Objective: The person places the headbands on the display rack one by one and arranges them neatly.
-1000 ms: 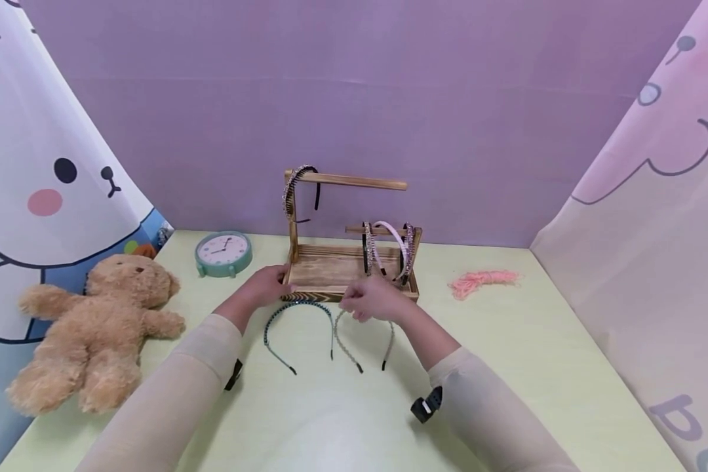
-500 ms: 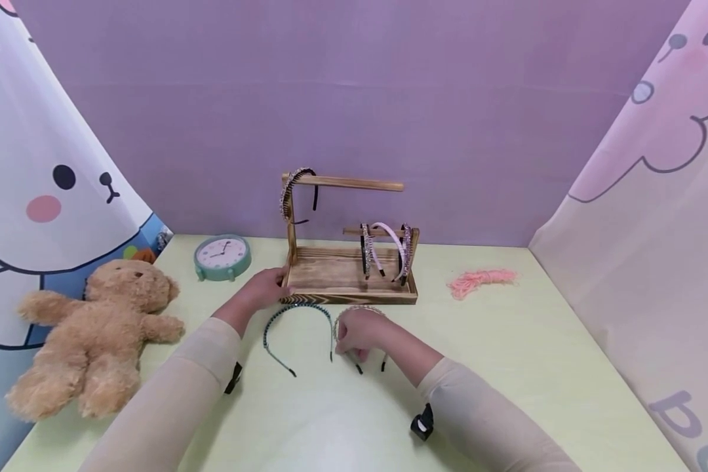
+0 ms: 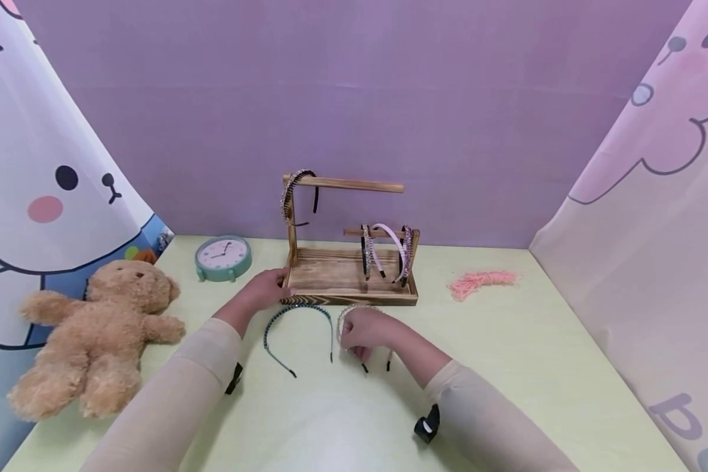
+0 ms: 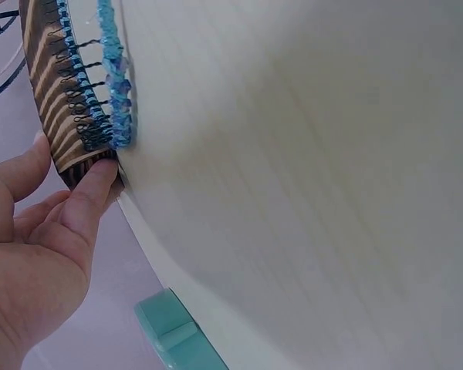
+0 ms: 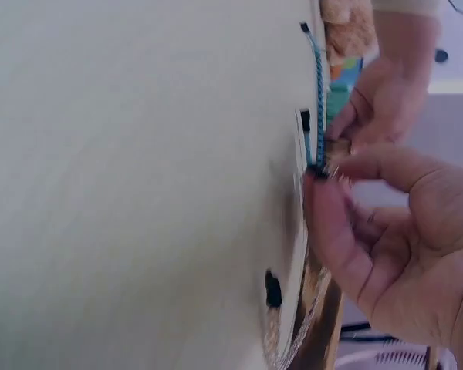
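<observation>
In the head view, my left hand (image 3: 263,288) grips the left end of the wooden stand's tray (image 3: 354,300); the left wrist view shows its thumb and fingers on either side of that corner. My right hand (image 3: 373,331) is over a pale beaded headband (image 3: 388,366) on the table. Seen from the right wrist, thumb and forefinger pinch one leg of this headband (image 5: 274,314) near its black tip. The hand covers part of its arch in the head view. To its left lies a blue beaded headband (image 3: 267,331), its arch close to the tray's front.
A dark jewelled headband (image 3: 286,196) hangs on the stand's upper bar (image 3: 354,184). Several headbands, including a pink one (image 3: 392,236), hang on the lower bar. A teal clock (image 3: 223,259) and teddy bear (image 3: 103,334) are left; pink string (image 3: 482,283) is right.
My right hand has come down from near the tray's front onto the pale headband and pinched its leg. That headband has shifted slightly right. My left hand stays on the tray.
</observation>
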Action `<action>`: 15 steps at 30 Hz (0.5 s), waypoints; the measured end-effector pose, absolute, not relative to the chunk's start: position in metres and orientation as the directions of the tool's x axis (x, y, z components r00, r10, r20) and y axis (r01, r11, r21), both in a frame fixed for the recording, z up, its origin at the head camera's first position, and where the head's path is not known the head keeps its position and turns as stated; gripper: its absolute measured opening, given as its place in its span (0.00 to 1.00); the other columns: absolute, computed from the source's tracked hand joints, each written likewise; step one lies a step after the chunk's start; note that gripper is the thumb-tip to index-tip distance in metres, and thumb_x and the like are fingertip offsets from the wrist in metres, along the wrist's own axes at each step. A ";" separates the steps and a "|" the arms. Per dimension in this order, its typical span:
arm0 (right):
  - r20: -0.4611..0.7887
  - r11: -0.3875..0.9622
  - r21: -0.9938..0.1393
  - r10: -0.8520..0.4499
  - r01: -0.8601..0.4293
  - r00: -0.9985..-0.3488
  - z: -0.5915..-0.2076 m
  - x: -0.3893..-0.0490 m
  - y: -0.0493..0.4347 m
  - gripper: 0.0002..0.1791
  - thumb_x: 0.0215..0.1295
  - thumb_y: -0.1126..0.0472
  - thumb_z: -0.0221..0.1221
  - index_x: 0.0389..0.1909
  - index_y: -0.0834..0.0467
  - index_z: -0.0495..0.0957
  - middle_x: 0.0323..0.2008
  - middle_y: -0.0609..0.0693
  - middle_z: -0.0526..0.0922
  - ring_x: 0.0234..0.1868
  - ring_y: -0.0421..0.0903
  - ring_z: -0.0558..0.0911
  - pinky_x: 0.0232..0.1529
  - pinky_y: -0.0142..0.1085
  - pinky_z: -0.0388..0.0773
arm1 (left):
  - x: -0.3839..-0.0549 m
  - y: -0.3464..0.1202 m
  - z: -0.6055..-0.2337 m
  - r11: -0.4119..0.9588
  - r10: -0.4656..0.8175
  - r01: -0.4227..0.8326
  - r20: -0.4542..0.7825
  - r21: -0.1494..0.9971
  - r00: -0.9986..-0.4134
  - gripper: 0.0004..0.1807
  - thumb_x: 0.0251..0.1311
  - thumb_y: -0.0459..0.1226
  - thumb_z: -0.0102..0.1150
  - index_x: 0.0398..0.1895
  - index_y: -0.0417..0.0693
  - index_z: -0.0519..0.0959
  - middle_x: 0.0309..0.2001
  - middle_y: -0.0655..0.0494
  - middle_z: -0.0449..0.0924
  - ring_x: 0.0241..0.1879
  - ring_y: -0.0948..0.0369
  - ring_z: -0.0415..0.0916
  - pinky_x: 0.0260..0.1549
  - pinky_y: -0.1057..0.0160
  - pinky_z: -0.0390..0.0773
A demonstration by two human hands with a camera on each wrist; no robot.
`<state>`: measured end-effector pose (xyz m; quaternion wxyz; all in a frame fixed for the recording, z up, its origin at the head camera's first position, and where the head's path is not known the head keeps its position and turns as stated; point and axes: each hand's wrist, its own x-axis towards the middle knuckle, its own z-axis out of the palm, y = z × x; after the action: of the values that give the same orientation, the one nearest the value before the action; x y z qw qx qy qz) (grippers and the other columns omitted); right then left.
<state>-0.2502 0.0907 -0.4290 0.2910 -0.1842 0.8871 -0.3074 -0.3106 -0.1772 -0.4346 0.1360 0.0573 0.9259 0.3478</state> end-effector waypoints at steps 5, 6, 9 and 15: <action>-0.422 0.554 -0.832 -0.594 0.032 -0.685 -0.429 -0.257 0.108 0.08 0.63 0.65 0.62 0.39 0.64 0.79 0.28 0.59 0.84 0.25 0.51 0.85 0.32 0.44 0.85 | -0.308 -0.178 -0.432 0.760 0.200 0.015 -0.210 0.650 -0.957 0.36 0.71 0.41 0.53 0.77 0.40 0.52 0.72 0.35 0.59 0.71 0.39 0.56 0.67 0.41 0.61; -0.425 0.532 -0.845 -0.604 0.057 -0.675 -0.427 -0.257 0.111 0.10 0.63 0.65 0.63 0.42 0.65 0.79 0.29 0.60 0.85 0.26 0.50 0.85 0.32 0.43 0.85 | -0.308 -0.178 -0.432 0.760 0.201 0.017 -0.211 0.650 -0.957 0.36 0.71 0.41 0.53 0.77 0.40 0.52 0.72 0.35 0.59 0.71 0.39 0.56 0.68 0.41 0.61; -0.436 0.485 -0.867 -0.629 0.114 -0.644 -0.424 -0.258 0.119 0.14 0.64 0.67 0.62 0.49 0.68 0.77 0.31 0.60 0.85 0.27 0.48 0.84 0.33 0.40 0.85 | -0.309 -0.178 -0.433 0.753 0.203 0.012 -0.215 0.658 -0.955 0.36 0.71 0.41 0.53 0.77 0.41 0.52 0.73 0.36 0.59 0.72 0.40 0.56 0.68 0.41 0.61; -0.423 0.428 -0.891 -0.662 0.151 -0.619 -0.418 -0.258 0.132 0.15 0.64 0.69 0.60 0.49 0.71 0.74 0.34 0.58 0.83 0.31 0.49 0.83 0.38 0.44 0.85 | -0.310 -0.176 -0.434 0.750 0.196 -0.003 -0.227 0.662 -0.954 0.36 0.71 0.41 0.53 0.77 0.42 0.52 0.73 0.37 0.58 0.72 0.40 0.56 0.68 0.41 0.61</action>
<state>-0.2575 0.1319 -0.4179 0.4012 -0.1718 0.7438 -0.5062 -0.3097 -0.1756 -0.4337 0.1424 0.0521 0.9245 0.3498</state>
